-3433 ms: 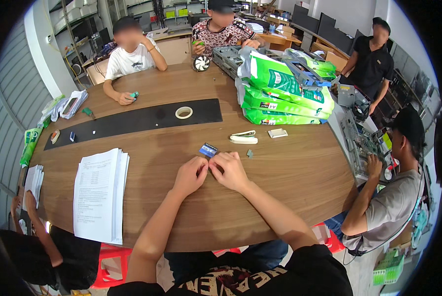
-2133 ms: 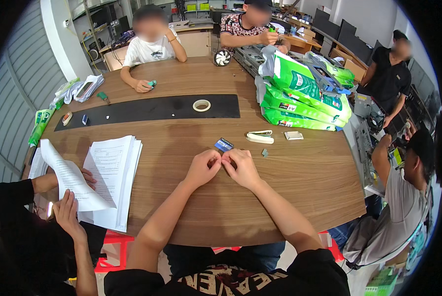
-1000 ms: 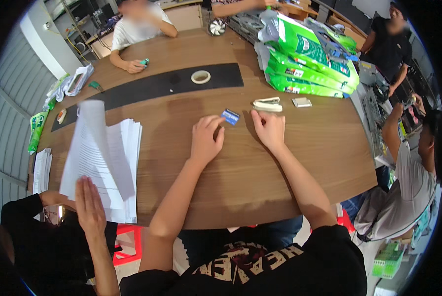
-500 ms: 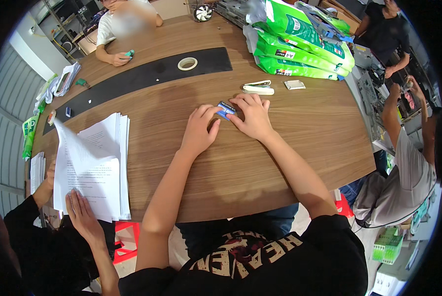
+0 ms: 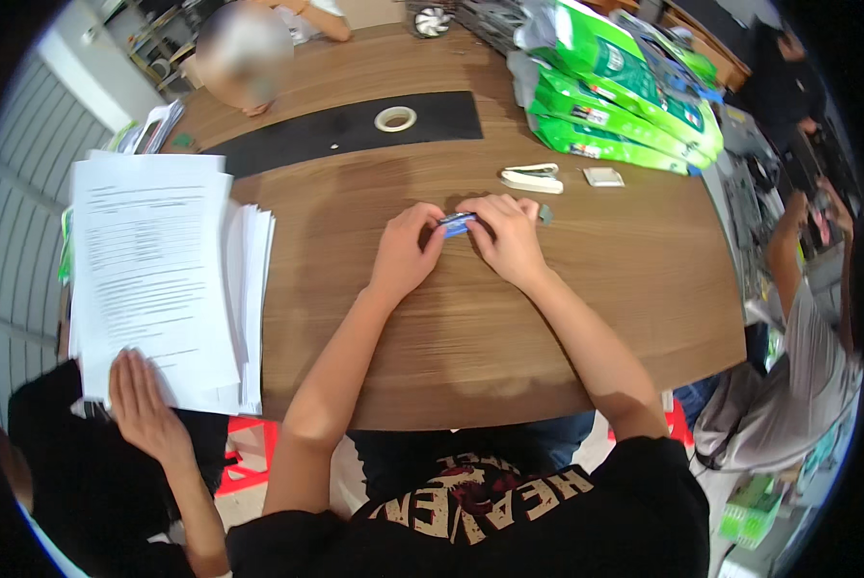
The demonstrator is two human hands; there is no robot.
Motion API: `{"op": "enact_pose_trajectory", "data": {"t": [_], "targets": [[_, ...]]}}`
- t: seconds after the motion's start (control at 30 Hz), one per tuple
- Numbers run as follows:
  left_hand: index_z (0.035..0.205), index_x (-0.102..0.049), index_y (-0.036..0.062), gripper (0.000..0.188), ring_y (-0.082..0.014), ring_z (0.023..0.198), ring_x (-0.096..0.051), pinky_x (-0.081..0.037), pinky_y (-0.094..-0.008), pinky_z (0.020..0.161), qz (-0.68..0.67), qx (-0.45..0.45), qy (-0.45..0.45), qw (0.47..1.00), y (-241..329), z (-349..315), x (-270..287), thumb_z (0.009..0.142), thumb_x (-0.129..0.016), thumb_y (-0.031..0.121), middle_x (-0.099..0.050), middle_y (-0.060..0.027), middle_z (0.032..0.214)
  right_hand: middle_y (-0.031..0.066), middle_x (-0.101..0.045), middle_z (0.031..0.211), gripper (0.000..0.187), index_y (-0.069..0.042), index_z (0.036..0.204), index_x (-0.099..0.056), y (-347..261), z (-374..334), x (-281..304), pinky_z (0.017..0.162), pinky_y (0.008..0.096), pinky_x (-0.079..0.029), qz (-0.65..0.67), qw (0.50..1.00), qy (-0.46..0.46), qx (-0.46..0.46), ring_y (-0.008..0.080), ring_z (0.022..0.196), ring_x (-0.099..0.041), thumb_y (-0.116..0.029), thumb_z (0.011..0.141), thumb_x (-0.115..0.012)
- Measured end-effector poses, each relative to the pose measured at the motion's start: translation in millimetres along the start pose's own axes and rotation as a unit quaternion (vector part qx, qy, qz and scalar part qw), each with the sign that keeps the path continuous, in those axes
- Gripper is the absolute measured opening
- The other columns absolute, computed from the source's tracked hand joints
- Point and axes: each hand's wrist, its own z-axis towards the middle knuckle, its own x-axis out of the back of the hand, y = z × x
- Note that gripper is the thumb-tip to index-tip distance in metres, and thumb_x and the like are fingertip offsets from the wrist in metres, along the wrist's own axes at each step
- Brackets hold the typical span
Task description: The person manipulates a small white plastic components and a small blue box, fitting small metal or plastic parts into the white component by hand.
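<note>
A small blue box (image 5: 458,227) with a dark upper edge is held just above or on the wooden table, between my two hands. My left hand (image 5: 408,249) pinches its left end with thumb and fingers. My right hand (image 5: 511,236) grips the right end, fingers curled over it. By the outer fingers of my right hand is a small grey-green piece (image 5: 544,213); I cannot tell if they hold it. Beyond that hand lies a white stapler (image 5: 532,178), with a small pale flat packet (image 5: 603,177) to its right.
Green paper-ream packages (image 5: 615,116) are stacked at the back right. A tape roll (image 5: 395,118) rests on a black strip (image 5: 326,137). At left, a co-worker's hand (image 5: 147,409) presses on printed sheets (image 5: 152,270). Other people are across the table and at right.
The view has shifted, so the table sits further right. Both hands have closed in around the blue box, which is tilted differently. The co-worker's lifted sheet now lies flatter.
</note>
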Motion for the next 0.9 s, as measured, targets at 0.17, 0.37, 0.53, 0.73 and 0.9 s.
{"op": "enact_pose_trajectory", "data": {"t": [0.17, 0.37, 0.53, 0.73, 0.9], "targets": [[0.089, -0.057, 0.0052, 0.010, -0.0278, 0.077, -0.059, -0.047, -0.0342, 0.067, -0.022, -0.021, 0.015, 0.999, 0.5, 0.1, -5.6, 0.079, -0.061, 0.007, -0.060, -0.0111, 0.083, 0.0030, -0.063, 0.093, 0.015, -0.013, 0.094, -0.064, -3.5, -1.8, 7.5, 0.084, 0.0367, -0.031, -0.011, 0.999, 0.033, 0.016, 0.0208, 0.095, -0.058, -0.009, 0.080, -0.063], [0.090, -0.057, 0.0066, 0.010, -0.0316, 0.078, -0.059, -0.048, -0.0394, 0.069, -0.010, -0.025, 0.040, 0.999, -2.2, -14.2, 9.9, 0.082, -0.058, 0.011, -0.060, -0.0116, 0.084, 0.0138, -0.064, 0.095, 0.017, -0.004, 0.098, -0.063, -12.1, -0.4, -6.0, 0.085, 0.0392, -0.041, 0.047, 0.999, -0.002, 0.014, 0.0305, 0.091, -0.060, -0.006, 0.082, -0.058], [0.093, -0.057, 0.0078, 0.013, -0.0336, 0.076, -0.059, -0.047, -0.0414, 0.067, -0.006, -0.039, 0.029, 0.999, 4.7, -13.1, 7.9, 0.081, -0.059, 0.013, -0.060, -0.0118, 0.083, 0.0150, -0.064, 0.099, 0.021, 0.000, 0.105, -0.062, 0.4, -6.5, -6.9, 0.079, 0.0371, -0.047, 0.081, 0.996, -0.013, -0.017, 0.0279, 0.087, -0.061, -0.007, 0.085, -0.058], [0.089, -0.056, 0.0047, 0.012, -0.0351, 0.080, -0.057, -0.045, -0.0433, 0.066, 0.003, -0.051, 0.038, 0.998, 2.3, -12.0, -0.1, 0.079, -0.059, 0.009, -0.056, -0.0147, 0.083, 0.0160, -0.059, 0.089, 0.014, 0.003, 0.097, -0.059, 3.2, -4.1, -5.7, 0.075, 0.0383, -0.045, 0.119, 0.993, 0.001, -0.004, 0.0314, 0.083, -0.058, -0.004, 0.086, -0.053], [0.084, -0.051, 0.0026, 0.012, -0.0363, 0.081, -0.052, -0.043, -0.0441, 0.067, 0.119, -0.082, 0.044, 0.988, 2.5, -10.1, -17.0, 0.077, -0.057, 0.009, -0.051, -0.0157, 0.083, 0.0169, -0.060, 0.091, 0.014, 0.004, 0.098, -0.058, 26.8, -11.2, -9.9, 0.081, 0.0361, -0.046, 0.152, 0.988, 0.011, -0.005, 0.0309, 0.087, -0.059, 0.003, 0.085, -0.052]]}}
